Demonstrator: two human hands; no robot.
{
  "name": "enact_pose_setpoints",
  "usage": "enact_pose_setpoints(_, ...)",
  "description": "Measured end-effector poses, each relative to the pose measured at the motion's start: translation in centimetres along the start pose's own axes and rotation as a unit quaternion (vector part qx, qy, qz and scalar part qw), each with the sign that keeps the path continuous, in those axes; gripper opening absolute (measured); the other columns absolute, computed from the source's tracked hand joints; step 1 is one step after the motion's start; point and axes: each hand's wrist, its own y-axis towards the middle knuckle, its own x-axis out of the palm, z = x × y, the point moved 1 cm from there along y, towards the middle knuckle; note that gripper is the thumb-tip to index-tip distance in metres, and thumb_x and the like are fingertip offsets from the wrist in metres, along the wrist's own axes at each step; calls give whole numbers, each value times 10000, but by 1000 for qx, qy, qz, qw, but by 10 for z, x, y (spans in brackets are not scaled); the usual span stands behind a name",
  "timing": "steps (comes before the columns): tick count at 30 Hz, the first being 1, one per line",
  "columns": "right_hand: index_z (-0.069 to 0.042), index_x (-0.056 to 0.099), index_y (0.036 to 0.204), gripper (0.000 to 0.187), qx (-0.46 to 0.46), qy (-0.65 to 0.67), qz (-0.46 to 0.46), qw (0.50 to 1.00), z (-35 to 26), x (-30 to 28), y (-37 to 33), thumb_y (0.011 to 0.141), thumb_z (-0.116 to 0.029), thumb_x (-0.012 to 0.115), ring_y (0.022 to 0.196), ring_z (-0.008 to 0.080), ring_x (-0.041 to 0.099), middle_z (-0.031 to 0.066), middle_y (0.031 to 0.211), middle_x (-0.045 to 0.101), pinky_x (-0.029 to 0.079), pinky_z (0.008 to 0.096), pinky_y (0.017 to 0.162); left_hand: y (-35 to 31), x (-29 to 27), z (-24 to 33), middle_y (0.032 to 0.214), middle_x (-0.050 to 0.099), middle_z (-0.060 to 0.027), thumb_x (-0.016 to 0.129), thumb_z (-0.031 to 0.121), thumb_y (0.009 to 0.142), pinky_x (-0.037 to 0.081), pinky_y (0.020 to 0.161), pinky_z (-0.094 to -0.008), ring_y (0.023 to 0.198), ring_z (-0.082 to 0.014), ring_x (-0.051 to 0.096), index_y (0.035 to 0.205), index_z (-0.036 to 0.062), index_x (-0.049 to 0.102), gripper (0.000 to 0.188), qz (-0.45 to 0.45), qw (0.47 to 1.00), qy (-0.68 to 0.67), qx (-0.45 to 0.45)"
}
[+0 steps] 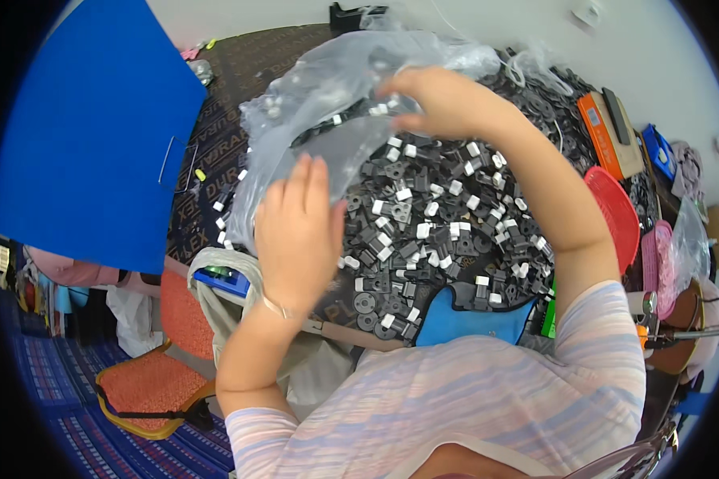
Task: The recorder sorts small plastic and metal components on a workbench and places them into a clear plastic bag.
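Note:
A large clear plastic bag (pixel 327 68) lies across the far left of the table, with small black-and-white parts showing inside its open mouth. My left hand (pixel 299 235) is over the bag's near edge, fingers stretched out and thumb apart; nothing shows in it. At the bag's right side my right hand (pixel 443 102) reaches in, its fingers curved and spaced apart above white-tipped parts. Whether its fingertips touch the film is hard to see. Beside the bag, a wide heap of small black plastic parts with white caps (pixel 431 215) covers the table.
A blue pad (pixel 475 323) with a dark border sits at the near table edge. To the right are a red basket (pixel 613 215), a pink basket (pixel 659 267) and an orange box (pixel 601 136). A large blue panel (pixel 96 128) stands left, above an orange chair (pixel 156 391).

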Motion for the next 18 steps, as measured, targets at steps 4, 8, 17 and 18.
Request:
enact_pose_setpoints(4,-52,620,953,383,58,220,-273,935,-28,9,-54,624,-183,766,772,243,629,88,846,646,502,334,704,-40,4,40,1016,557,-140,729,171,654,464,735,-369,863,-289,544,1056,8,528,478,-132,956,-245,95)
enact_pose_setpoints(8,-161,313,1370,1024,94,10,-216,972,-3,72,-64,494,-200,841,1290,376,279,185,1434,225,345,427,1024,-55,54,26,1410,241,-188,855,325,471,415,942,-474,1311,-394,230,1358,83,280,1084,-318,936,-153,3)
enact_pose_setpoints(17,-204,463,1255,874,116,151,-282,940,-9,128,-48,472,-376,811,1128,408,393,225,1299,369,372,440,957,-78,141,-12,1303,397,-247,831,452,465,-12,1085,-527,1316,-450,106,1299,46,422,1014,-225,946,-187,-141)
enact_pose_setpoints(18,-209,448,1268,899,100,137,-245,955,-9,132,-51,465,-377,815,1141,426,380,229,1323,338,367,442,967,-77,145,-8,1245,455,-218,817,408,494,22,1087,-521,1278,-419,223,1242,47,482,895,-177,956,-191,-136)
